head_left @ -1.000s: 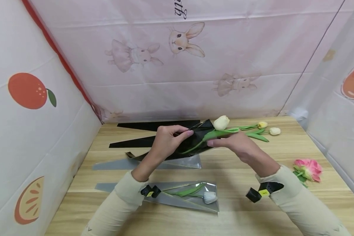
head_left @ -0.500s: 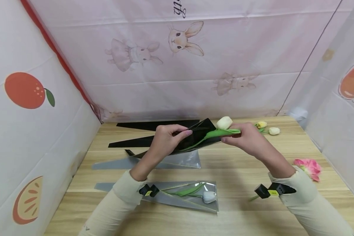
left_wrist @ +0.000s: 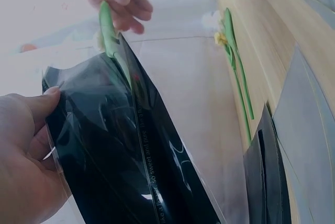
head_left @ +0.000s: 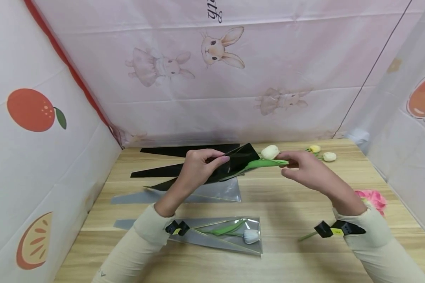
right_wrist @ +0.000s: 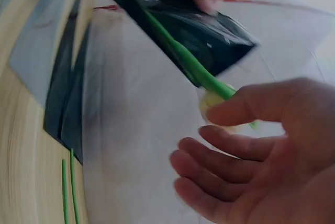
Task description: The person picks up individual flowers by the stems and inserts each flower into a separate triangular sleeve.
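Above the table, my left hand pinches the edge of a black cellophane flower sleeve between thumb and fingers. A cream artificial tulip lies with its stem inside that sleeve; its bloom and a green leaf stick out on the right. Beside the bloom and leaf tip is my right hand. In the right wrist view, the right hand has loosely bent fingers spread apart and grips nothing, its thumb in front of the bloom. The left wrist view shows printed lettering along the sleeve.
Two more black sleeves lie at the back left. In front are a grey sleeve and another grey sleeve holding a white tulip. A yellow tulip, a pale tulip and a pink flower lie right.
My right hand has let go of the tulip and moved right. The tulip's bloom has sunk slightly and shifted right. My left hand keeps its hold on the black sleeve.
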`<action>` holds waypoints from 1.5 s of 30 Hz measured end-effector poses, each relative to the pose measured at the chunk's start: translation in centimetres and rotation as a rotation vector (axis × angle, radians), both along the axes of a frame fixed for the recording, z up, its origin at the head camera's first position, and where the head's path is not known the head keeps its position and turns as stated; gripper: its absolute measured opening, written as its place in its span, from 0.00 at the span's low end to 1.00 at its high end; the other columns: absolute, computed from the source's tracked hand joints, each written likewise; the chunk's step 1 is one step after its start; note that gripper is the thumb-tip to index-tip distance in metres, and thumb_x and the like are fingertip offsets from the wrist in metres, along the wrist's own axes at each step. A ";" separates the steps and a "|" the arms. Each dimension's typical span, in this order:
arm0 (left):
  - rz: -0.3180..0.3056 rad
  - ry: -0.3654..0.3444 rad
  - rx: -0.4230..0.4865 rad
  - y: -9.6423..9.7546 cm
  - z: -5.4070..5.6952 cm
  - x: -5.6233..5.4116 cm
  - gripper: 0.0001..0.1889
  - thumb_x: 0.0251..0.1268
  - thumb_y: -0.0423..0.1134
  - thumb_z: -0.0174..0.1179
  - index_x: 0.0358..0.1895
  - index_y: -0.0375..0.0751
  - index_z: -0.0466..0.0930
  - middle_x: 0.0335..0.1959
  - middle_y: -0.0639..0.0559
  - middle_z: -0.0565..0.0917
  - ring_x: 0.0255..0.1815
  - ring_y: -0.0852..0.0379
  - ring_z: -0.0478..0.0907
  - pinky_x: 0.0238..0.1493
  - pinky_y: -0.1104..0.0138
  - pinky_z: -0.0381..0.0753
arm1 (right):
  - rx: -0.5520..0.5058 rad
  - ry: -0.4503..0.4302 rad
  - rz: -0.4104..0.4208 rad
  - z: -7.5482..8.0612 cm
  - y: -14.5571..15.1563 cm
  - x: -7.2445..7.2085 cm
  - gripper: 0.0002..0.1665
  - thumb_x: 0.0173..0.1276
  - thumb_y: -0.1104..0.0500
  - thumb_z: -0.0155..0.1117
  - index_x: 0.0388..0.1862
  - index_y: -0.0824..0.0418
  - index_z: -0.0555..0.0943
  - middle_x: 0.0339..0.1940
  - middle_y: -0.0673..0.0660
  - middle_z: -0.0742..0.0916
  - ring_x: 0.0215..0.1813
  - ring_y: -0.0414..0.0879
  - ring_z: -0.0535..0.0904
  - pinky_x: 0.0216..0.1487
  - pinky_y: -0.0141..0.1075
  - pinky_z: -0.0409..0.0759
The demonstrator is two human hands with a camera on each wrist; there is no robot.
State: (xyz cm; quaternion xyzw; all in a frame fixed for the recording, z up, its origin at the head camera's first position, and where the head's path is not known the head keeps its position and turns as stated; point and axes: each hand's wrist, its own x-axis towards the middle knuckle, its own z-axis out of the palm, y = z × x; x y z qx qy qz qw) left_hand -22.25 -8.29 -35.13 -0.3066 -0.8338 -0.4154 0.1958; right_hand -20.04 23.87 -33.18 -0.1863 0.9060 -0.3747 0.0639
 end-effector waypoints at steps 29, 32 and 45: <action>-0.038 -0.002 -0.049 1.5 -0.6 0.6 0.06 0.66 0.40 0.73 0.39 0.42 0.93 0.35 0.51 0.93 0.28 0.66 0.82 0.34 0.73 0.81 | -0.850 0.013 0.289 -3.1 -1.9 -1.2 0.53 0.81 0.29 0.14 0.86 0.67 0.45 0.88 0.55 0.58 0.86 0.40 0.54 0.87 0.46 0.47; -0.036 -0.025 -0.059 1.6 -0.6 0.7 0.07 0.66 0.41 0.73 0.39 0.42 0.93 0.35 0.51 0.93 0.27 0.66 0.81 0.33 0.73 0.81 | -0.870 0.068 0.318 -3.1 -2.4 -1.2 0.54 0.81 0.29 0.16 0.85 0.70 0.46 0.87 0.54 0.61 0.85 0.38 0.57 0.82 0.30 0.56; -0.036 -0.136 -0.073 2.0 -0.6 0.9 0.07 0.68 0.42 0.71 0.39 0.43 0.93 0.32 0.52 0.92 0.24 0.67 0.77 0.29 0.73 0.79 | -0.822 0.152 0.321 -3.2 -3.8 -0.8 0.55 0.80 0.25 0.21 0.85 0.67 0.52 0.86 0.58 0.62 0.86 0.51 0.56 0.82 0.29 0.54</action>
